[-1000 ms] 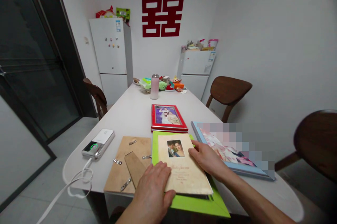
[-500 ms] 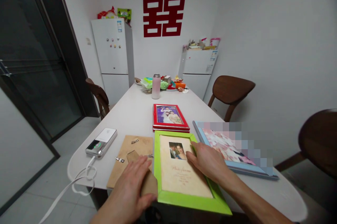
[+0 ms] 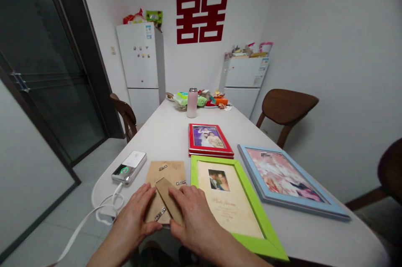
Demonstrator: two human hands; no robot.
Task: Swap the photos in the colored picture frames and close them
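Observation:
A brown picture-frame backing board (image 3: 173,170) lies with its back up at the near table edge. Small metal clips (image 3: 160,214) and a fold-out stand leg (image 3: 171,202) are on it. My left hand (image 3: 135,212) is closed on the board's left side, thumb at the near edge. With fingers over the stand leg and thumb low beside it, my right hand (image 3: 196,212) grips the board from the right. Right beside it, partly behind my right hand, lies a green photo frame (image 3: 270,233) with a cream insert and a small couple picture.
A red photo frame (image 3: 211,151) lies beyond the green one, a light blue frame (image 3: 301,206) to the right. At left sits a power bank (image 3: 129,168) with a white cable (image 3: 84,223). Farther back stand a pink bottle (image 3: 192,103) and assorted packages (image 3: 180,99). Chairs (image 3: 285,108) flank the table.
My right hand has left the green frame and moved left onto the backing board. My left hand has shifted from the stand leg to the board's left side. The view has turned slightly left.

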